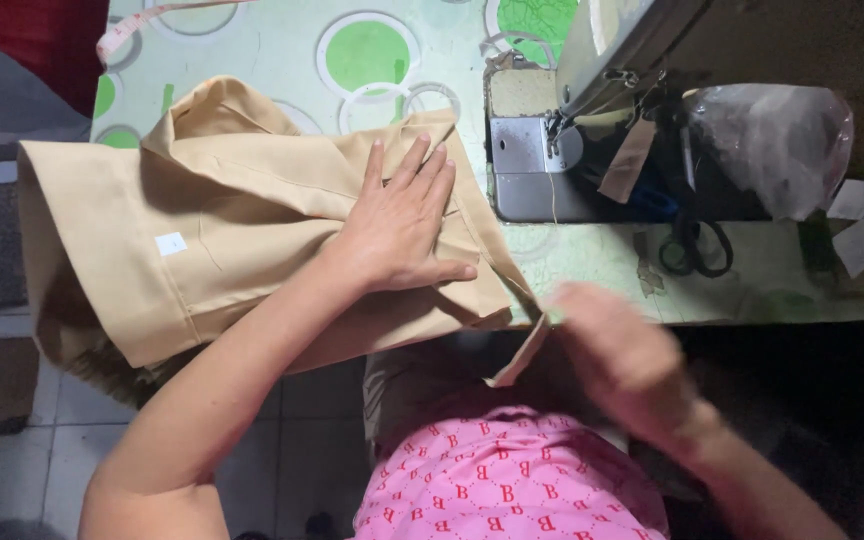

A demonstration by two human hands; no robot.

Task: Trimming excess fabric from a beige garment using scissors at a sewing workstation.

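A tan folded garment (202, 230) lies over the left part of the sewing table and hangs off its front edge. My left hand (400, 222) rests flat on it, fingers spread, pressing the cloth down. My right hand (617, 350) is blurred near the table's front edge and pinches a narrow tan strip (522, 355) that runs off the garment's right corner. The sewing machine (592, 110) stands just right of the cloth, its needle plate (517, 150) bare.
The table has a pale green cover with circle prints (367, 50). Black scissors (694, 245) lie in front of the machine, beside a clear plastic bag (772, 140). A measuring tape (142, 25) lies at the back left. Tiled floor (72, 440) shows below.
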